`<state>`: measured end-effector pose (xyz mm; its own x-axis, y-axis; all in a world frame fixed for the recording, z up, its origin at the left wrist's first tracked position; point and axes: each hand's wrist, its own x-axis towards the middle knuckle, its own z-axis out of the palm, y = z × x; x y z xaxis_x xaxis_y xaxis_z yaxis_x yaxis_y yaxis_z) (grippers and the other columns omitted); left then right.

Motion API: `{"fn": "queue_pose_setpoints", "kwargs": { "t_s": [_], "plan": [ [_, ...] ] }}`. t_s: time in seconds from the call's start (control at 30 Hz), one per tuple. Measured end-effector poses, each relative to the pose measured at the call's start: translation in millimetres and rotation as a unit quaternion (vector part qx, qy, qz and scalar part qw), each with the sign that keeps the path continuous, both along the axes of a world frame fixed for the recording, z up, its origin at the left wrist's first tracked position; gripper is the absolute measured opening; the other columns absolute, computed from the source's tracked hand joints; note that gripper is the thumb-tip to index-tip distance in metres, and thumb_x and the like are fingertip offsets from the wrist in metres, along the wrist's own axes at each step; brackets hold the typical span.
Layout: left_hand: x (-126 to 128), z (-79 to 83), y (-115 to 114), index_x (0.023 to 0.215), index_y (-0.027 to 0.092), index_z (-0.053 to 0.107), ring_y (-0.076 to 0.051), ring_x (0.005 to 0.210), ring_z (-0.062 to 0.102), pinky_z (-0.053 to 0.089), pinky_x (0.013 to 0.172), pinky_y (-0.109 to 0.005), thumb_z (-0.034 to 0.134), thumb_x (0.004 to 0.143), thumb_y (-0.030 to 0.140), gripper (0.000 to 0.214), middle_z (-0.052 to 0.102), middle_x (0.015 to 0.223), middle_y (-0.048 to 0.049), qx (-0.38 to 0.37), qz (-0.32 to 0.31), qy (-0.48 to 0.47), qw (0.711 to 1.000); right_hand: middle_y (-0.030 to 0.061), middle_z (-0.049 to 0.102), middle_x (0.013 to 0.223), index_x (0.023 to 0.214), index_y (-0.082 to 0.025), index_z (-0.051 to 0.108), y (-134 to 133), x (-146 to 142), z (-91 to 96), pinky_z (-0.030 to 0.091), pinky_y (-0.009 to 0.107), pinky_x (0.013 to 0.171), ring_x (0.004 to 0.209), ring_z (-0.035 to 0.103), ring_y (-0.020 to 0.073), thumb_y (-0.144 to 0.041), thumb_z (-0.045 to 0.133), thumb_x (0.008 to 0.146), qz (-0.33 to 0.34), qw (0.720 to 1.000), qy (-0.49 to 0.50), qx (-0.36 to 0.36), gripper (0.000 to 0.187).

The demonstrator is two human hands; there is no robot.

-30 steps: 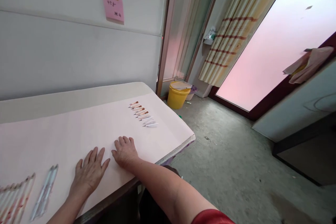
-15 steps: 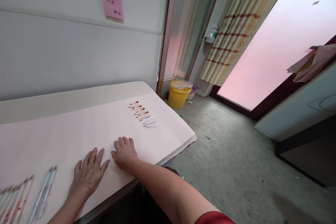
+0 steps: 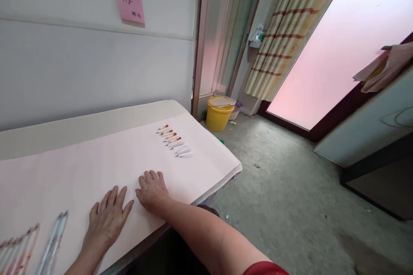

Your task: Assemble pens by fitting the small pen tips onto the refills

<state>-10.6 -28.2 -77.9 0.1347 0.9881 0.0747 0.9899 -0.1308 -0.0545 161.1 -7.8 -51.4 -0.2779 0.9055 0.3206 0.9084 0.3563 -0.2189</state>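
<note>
My left hand lies flat on the pale pink table covering, fingers spread and nothing in them. Just right of it my right hand rests palm down on the same covering, its fingers slightly bent and apart, holding nothing. Left of my left hand lie two slim bluish pen-like sticks side by side. Farther left, a row of several white and reddish pen-like sticks runs off the picture's edge. Beyond my right hand sits a slanting row of several small dark-tipped pen-like pieces, some brown-ended, some clear or white.
A pink note is taped to the white wall behind the table. Past the table's right end, a yellow bucket stands on the grey floor. A curtain hangs beside a bright frosted door.
The view has shifted slightly, so the wall note sits farther left. Both hands stay in place on the table covering, still holding nothing.
</note>
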Motion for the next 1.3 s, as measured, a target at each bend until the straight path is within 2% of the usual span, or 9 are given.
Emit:
{"fn": "queue_pose_setpoints", "kwargs": {
  "t_s": [0.63,0.73,0.8,0.87,0.97,1.03,1.17,1.23,1.3],
  "plan": [
    [0.8,-4.1,-1.2,0.140,0.023,0.033,-0.025,0.136,0.018,0.006,0.107,-0.048,0.031,0.082,0.052,0.066,0.024,0.150,-0.0078,0.000,0.009,-0.008,1.000,0.0116,0.049,0.125,0.115,-0.017,0.050,1.3,-1.4,-6.8,0.027,0.046,0.099,0.117,0.039,0.0246,-0.039,0.042,0.089,0.001,1.000,0.010,0.006,0.036],
    [-1.1,2.7,3.9,0.137,0.022,0.038,-0.027,0.135,0.023,0.013,0.106,-0.049,0.035,0.081,0.050,0.063,0.029,0.148,-0.0098,-0.020,0.012,-0.036,0.999,0.0107,0.050,0.126,0.116,-0.017,0.049,3.1,-1.0,-8.7,0.027,0.045,0.099,0.119,0.039,0.0243,-0.038,0.044,0.088,0.002,1.000,0.020,0.000,0.036],
    [-2.9,16.7,12.2,0.132,0.020,0.045,-0.029,0.131,0.030,0.022,0.103,-0.048,0.037,0.080,0.050,0.061,0.037,0.144,-0.0118,-0.069,0.016,-0.078,0.994,0.0113,0.052,0.123,0.115,-0.016,0.051,5.0,-1.2,-6.0,0.030,0.045,0.097,0.117,0.042,0.0250,-0.038,0.048,0.086,0.003,1.000,0.019,-0.016,0.036],
    [-2.7,37.8,24.1,0.124,0.018,0.052,-0.028,0.126,0.039,0.030,0.099,-0.044,0.038,0.079,0.051,0.058,0.047,0.135,-0.0136,-0.122,0.022,-0.138,0.983,0.0111,0.058,0.114,0.107,-0.016,0.056,7.9,-0.7,2.9,0.035,0.042,0.090,0.109,0.048,0.0250,-0.038,0.051,0.083,0.017,0.998,0.004,-0.054,0.033],
    [5.8,71.5,44.0,0.123,0.015,0.051,-0.028,0.117,0.049,0.035,0.095,-0.040,0.035,0.080,0.057,0.063,0.051,0.130,-0.0151,-0.120,0.047,-0.235,0.963,0.0074,0.065,0.097,0.094,-0.018,0.061,17.0,5.7,29.7,0.040,0.036,0.081,0.091,0.058,0.0214,-0.033,0.050,0.084,0.036,0.993,-0.021,-0.111,0.021],
    [15.7,87.3,54.3,0.122,0.018,0.051,-0.029,0.110,0.054,0.039,0.090,-0.039,0.035,0.079,0.060,0.062,0.056,0.123,-0.0132,-0.113,0.054,-0.286,0.950,0.0053,0.066,0.097,0.094,-0.020,0.061,28.8,16.4,53.2,0.040,0.034,0.081,0.088,0.060,0.0195,-0.030,0.048,0.085,0.008,0.992,-0.030,-0.120,0.019],
    [34.2,96.4,61.1,0.115,0.024,0.055,-0.026,0.099,0.059,0.042,0.081,-0.035,0.036,0.080,0.060,0.054,0.066,0.106,-0.0078,-0.105,0.075,-0.352,0.927,0.0036,0.067,0.099,0.100,-0.025,0.062,61.2,55.1,92.2,0.041,0.028,0.071,0.089,0.062,0.0182,-0.028,0.044,0.085,-0.080,0.981,-0.054,-0.166,0.023],
    [38.8,95.3,59.7,0.109,0.025,0.057,-0.026,0.097,0.060,0.043,0.078,-0.035,0.036,0.081,0.058,0.049,0.066,0.103,-0.0067,-0.110,0.076,-0.343,0.930,0.0029,0.067,0.102,0.104,-0.028,0.060,73.0,80.6,99.2,0.041,0.027,0.070,0.093,0.061,0.0183,-0.028,0.044,0.085,-0.120,0.975,-0.062,-0.178,0.025],
    [39.6,95.0,57.5,0.110,0.024,0.057,-0.026,0.098,0.059,0.042,0.078,-0.035,0.037,0.081,0.056,0.047,0.066,0.107,-0.0065,-0.106,0.084,-0.334,0.933,0.0052,0.065,0.108,0.105,-0.026,0.060,77.4,106.4,96.8,0.041,0.029,0.071,0.097,0.060,0.0202,-0.022,0.041,0.084,-0.169,0.965,-0.074,-0.188,0.028]
  ]
}}
